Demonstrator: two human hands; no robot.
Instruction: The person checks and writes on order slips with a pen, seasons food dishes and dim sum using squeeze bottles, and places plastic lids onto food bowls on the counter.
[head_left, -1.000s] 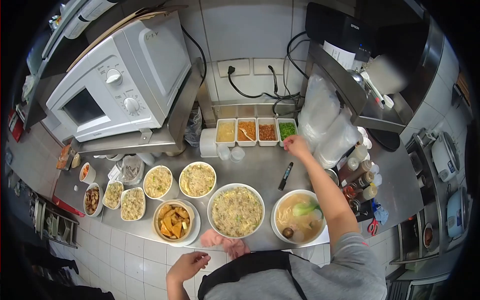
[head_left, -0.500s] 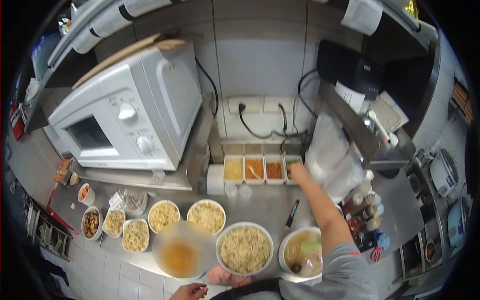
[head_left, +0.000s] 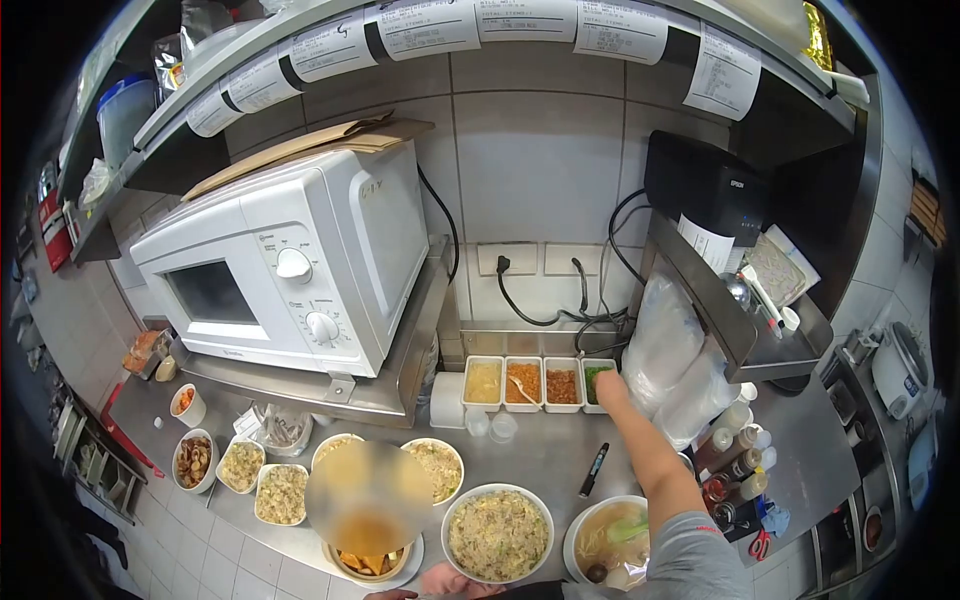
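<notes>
My right hand [head_left: 608, 390] reaches into the rightmost small white tub [head_left: 591, 405], fingers closed together at the chopped green onions [head_left: 597, 373]; the fingertips are partly hidden. Only a sliver of my left hand [head_left: 390, 595] shows at the bottom edge, its fingers mostly cut off. Near it stands a bowl of orange-brown pieces [head_left: 370, 564], partly covered by a blurred patch. A large bowl of fried rice [head_left: 498, 533] stands in front of me. Beside it, under my right arm, is a bowl of noodle soup [head_left: 606, 545] with a green leaf and a dark round piece.
Three more tubs hold pale, orange and brown bits [head_left: 562, 384]. Several smaller rice bowls [head_left: 282, 494] line the left. A black marker [head_left: 594, 470] lies by the soup. A microwave [head_left: 270, 270], plastic bags [head_left: 662, 340], sauce bottles [head_left: 735, 455] and a printer [head_left: 705, 185] surround the counter.
The view has tilted up, so the counter sits lower and more order slips show above. My right hand stays at the green onion tub. My left hand has mostly dropped out of view.
</notes>
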